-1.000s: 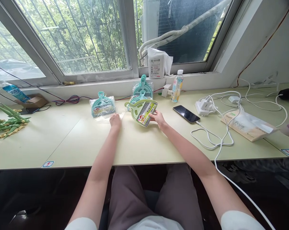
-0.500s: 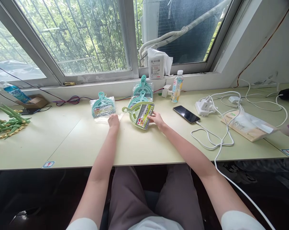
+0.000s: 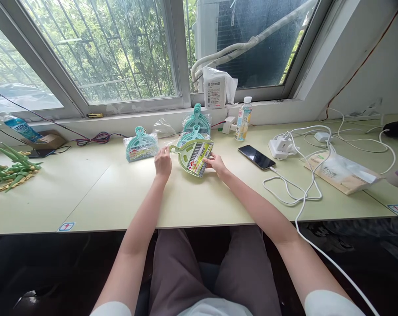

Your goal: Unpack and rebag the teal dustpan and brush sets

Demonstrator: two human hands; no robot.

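Head view: the right hand grips a green dustpan-and-brush set by its right edge, fingers wrapped over the printed label. The set is held tilted above the pale desk, its handle pointing left. At that handle's end sits the left hand, fingers curled and fingertips close to the tip; whether they pinch the handle or the clear plastic wrap rising just behind them is unclear. Left of this hand lies a wrapped teal dustpan set, and more teal sets lie behind the green one. Well to the right, a phone rests near a drink bottle.
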